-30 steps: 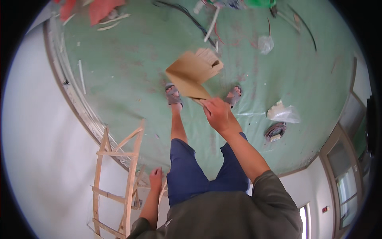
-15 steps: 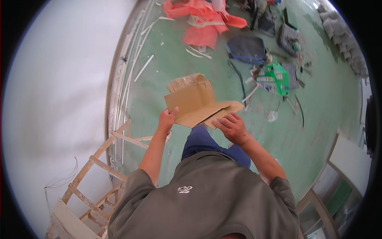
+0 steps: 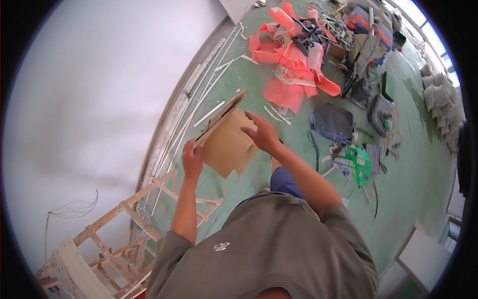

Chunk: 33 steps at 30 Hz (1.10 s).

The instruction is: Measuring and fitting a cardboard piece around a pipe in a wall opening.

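Observation:
A folded piece of brown cardboard (image 3: pixel 226 152) is held up in front of me, tilted, with a flap standing along its upper left edge. My left hand (image 3: pixel 192 158) grips that edge at its lower end. On the cardboard's right side, my right hand (image 3: pixel 261 130) has its fingers spread apart at the surface; whether they touch it is unclear. A wooden ladder-like frame (image 3: pixel 132 212) stands at my left, below the cardboard.
Long white strips (image 3: pixel 209 112) lie along the wall (image 3: pixel 84 99) on the left. Pink sheeting (image 3: pixel 284 92), a dark bag (image 3: pixel 332 122) and green plastic packaging (image 3: pixel 359 164) lie on the floor (image 3: pixel 408 189) ahead and right. Stacked sacks (image 3: pixel 438 102) line the far right.
My left hand came up from low beside me and took hold of the cardboard. The cardboard turned upright, and my right fingers loosened and spread. The view swung toward the pink sheeting.

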{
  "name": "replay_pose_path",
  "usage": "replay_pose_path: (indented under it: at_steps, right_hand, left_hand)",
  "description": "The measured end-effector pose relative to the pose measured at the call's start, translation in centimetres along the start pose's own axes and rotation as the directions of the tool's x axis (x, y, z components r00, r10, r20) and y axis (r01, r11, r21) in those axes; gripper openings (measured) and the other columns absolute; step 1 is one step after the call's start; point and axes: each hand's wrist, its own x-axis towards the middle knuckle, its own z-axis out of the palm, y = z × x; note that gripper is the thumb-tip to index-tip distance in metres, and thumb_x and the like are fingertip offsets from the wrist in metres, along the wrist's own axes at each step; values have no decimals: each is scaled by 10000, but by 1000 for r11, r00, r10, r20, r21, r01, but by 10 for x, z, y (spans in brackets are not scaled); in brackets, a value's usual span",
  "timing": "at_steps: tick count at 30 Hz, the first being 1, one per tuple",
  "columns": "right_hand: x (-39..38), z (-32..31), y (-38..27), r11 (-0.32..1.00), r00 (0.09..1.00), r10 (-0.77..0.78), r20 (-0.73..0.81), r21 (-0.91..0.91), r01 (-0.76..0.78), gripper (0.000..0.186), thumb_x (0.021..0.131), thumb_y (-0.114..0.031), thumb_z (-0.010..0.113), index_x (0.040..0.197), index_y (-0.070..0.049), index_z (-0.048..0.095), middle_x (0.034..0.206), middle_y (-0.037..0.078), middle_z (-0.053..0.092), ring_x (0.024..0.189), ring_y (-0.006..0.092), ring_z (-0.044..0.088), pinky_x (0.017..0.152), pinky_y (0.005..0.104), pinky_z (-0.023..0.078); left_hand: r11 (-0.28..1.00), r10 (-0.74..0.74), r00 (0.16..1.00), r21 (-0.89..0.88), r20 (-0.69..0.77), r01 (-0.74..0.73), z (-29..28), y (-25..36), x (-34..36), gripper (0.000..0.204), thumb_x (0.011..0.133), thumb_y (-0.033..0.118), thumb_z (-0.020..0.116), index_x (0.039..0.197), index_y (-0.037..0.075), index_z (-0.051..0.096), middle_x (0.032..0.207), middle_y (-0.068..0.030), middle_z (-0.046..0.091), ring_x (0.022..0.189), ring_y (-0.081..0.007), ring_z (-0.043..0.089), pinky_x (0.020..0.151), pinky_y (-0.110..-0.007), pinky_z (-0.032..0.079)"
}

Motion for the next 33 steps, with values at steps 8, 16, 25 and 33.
replay_pose_path:
  at_steps: [8,16,25,33]
  right_hand:
    - [157,16,-13,904,992,86,96,411,-118,682,743,-175,780,1323,-13,459,1281,190,539,1203,302,510,1020,358,402]
    - [274,2,-3,981,950,14,313,182,-74,265,797,-127,705,986,-6,564,800,88,606,748,150,572,695,304,469]
    - [398,-23,10,973,940,-226,257,103,206,257,851,-169,617,1057,-55,515,891,234,621,918,433,587,738,462,463]
    - [516,-30,-9,949,914,-314,258,68,307,241,838,-96,591,1063,-64,514,891,216,627,903,421,596,745,453,473]
  left_hand:
    - [831,-417,899,-344,136,437,-23,18,86,307,934,182,585,1167,-17,604,1068,-67,660,969,-143,585,869,-284,446]
    - [667,-652,758,-455,27,590,-8,15,165,441,932,261,601,1262,-21,522,1051,-36,629,953,-136,556,910,-285,419]
    - [914,316,929,326,-195,-242,17,42,319,515,805,119,685,1285,41,517,1347,-140,459,1241,-334,426,1070,-452,312]
    - [882,333,941,336,52,-331,55,-16,477,416,720,155,743,1107,88,607,1195,-64,526,1122,-277,488,927,-435,382]
